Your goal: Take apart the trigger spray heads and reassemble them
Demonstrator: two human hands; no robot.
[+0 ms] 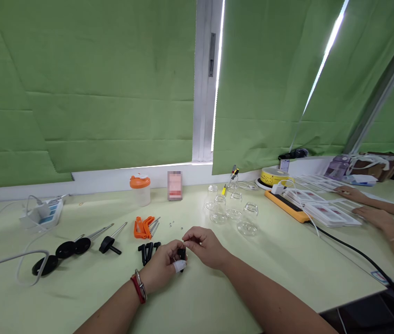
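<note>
My left hand (162, 268), with white tape on its thumb, grips a small black plastic handle piece (182, 253) upright above the table. Fingertips of my right hand (206, 248) are pinched together at the top of that piece; whatever is between them is too small to make out. Left of my hands lie similar black T-shaped pieces (144, 254). Behind them are orange plastic parts (142, 228) with thin metal rods (155, 227) beside them. A few tiny nut-like bits (171, 224) sit just beyond my fingers.
Black discs with metal shafts (65, 249) and a black crank piece (107, 244) lie left. Several glass jars (249, 220) stand right of centre, near an orange power strip (287, 207). An orange-lidded cup (140, 191) stands behind. At right, another person's hands (371, 215) touch white trays.
</note>
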